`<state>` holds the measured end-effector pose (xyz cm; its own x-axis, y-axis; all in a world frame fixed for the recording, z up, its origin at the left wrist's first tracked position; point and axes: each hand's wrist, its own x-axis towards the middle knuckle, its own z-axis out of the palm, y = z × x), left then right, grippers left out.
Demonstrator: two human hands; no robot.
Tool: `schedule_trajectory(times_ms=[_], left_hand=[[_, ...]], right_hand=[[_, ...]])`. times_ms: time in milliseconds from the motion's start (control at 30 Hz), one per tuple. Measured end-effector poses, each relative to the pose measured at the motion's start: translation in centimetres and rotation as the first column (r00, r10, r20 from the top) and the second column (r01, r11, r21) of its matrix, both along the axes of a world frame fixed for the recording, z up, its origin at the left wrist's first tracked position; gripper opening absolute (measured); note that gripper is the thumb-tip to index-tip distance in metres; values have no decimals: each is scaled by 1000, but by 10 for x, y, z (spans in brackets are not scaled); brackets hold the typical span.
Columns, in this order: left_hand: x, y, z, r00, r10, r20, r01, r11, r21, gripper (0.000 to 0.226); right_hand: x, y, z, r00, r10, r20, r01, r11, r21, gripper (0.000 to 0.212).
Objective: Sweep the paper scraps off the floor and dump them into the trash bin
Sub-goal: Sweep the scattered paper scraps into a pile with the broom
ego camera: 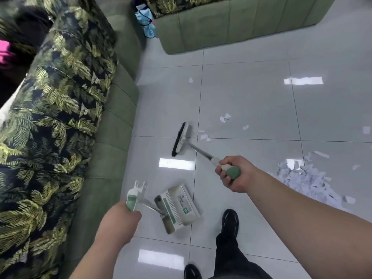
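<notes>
My right hand (236, 174) grips the green end of a broom handle; the broom's black-bristled head (179, 139) rests on the tiled floor ahead. My left hand (120, 218) holds the green-and-white handle of a white dustpan (178, 206), which hangs or stands low by my feet. A heap of white paper scraps (302, 179) lies on the floor to the right of my right arm. Looser scraps (225, 118) are scattered farther out, some (205, 136) just right of the broom head. No trash bin is in view.
A green sofa with leaf-print cushions (66, 109) runs along the left. A second green sofa (231, 25) stands at the top, with a blue bag (146, 19) in the gap between them. My black shoes (229, 222) are on the glossy tiles.
</notes>
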<state>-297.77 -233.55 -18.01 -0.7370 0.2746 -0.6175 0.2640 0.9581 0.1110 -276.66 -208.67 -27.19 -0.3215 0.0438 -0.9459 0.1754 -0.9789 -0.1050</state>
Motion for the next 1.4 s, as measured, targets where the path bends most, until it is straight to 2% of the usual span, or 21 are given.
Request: schedule_trajectory(times_ms=[167, 333, 600, 767, 1000, 1200, 1400], left_hand=[[6, 60, 1, 992, -123, 6, 123, 992, -13, 9], [20, 115, 7, 975, -218, 33, 217, 976, 13, 10], [35, 185, 2, 939, -333, 86, 321, 938, 132, 12], [26, 216, -5, 904, -405, 138, 377, 907, 188, 10], [-37, 258, -12, 873, -432, 227, 377, 893, 247, 9], [-118, 280, -11, 876, -404, 262, 341, 904, 257, 9], [-191, 283, -7, 893, -355, 275, 274, 916, 293, 10]], right_hand=[[55, 17, 18, 988, -151, 43, 152, 988, -33, 30], [99, 16, 52, 949, -305, 84, 308, 951, -24, 19], [172, 2, 97, 829, -512, 225, 511, 857, 68, 20], [183, -7, 111, 766, -586, 265, 574, 809, 126, 26], [102, 2, 119, 780, -577, 242, 533, 815, 226, 39], [-15, 42, 118, 857, -492, 156, 447, 859, 250, 15], [-110, 83, 106, 907, -420, 36, 404, 891, 205, 7]])
